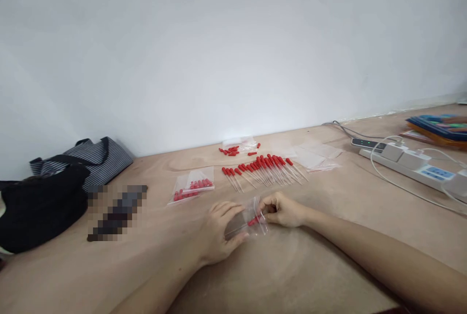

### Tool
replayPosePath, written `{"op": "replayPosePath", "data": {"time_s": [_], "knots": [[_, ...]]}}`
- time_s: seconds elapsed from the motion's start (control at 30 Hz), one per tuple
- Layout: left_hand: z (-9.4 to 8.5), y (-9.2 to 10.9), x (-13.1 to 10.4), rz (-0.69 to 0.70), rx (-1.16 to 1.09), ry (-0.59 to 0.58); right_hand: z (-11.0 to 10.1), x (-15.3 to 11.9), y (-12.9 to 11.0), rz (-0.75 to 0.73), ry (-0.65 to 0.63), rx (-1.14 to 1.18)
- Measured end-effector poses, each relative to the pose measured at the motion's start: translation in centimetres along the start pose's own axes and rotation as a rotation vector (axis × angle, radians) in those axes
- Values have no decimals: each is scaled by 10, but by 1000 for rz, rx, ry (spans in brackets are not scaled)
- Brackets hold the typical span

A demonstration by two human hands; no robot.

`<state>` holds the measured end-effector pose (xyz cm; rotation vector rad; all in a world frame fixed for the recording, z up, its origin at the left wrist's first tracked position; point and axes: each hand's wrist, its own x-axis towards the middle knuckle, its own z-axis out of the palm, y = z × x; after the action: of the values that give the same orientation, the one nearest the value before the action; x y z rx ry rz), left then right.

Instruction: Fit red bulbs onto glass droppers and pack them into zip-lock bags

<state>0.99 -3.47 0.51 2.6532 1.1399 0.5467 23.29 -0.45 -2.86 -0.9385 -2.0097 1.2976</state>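
Clear bag [257, 207] with red-bulbed droppers [252, 221] inside stretches crosswise between our hands, its long axis slanting slightly away to the right, bulbs toward our right hand [272, 210]. Our left hand [221, 229], thumb and fingers curved apart, grips its left part at the edges; our right pinches its right end, just beyond which, ahead of both hands, loose droppers [268, 165] lie fanned.

Readable text: none | labels: none legible | brands: none legible | numbers: none legible
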Motion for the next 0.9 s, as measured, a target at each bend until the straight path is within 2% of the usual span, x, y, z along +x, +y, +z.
{"op": "replayPosePath", "data": {"time_s": [0.1, 0.2, 0.37, 0.43, 0.53, 0.57, 0.67, 0.73, 0.9], "knots": [[-9, -8, -7, -31, -41, -108, -5, -1, 2, 19, 31, 29], [-8, -11, -10, -55, -63, -177, -3, 0, 1, 12, 34, 106], [-4, -7, -8, -82, -74, -169, 10, 2, 0, 47, 118, 182], [-4, -7, -8, -80, -86, -163, 6, 4, 0, 68, 89, 139], [-5, -8, -8, -67, -97, -162, -13, 13, -6, 127, 3, 5], [-5, -9, -9, -65, -98, -162, -21, 19, -9, 134, 53, -77], [-5, -11, -10, -66, -91, -167, -34, 44, -23, 131, 316, -444], [-4, -11, -10, -65, -88, -166, -32, 65, -31, 192, 385, -608], [-4, -12, -12, -65, -77, -154, -10, 105, -35, 358, 427, -698]]}}
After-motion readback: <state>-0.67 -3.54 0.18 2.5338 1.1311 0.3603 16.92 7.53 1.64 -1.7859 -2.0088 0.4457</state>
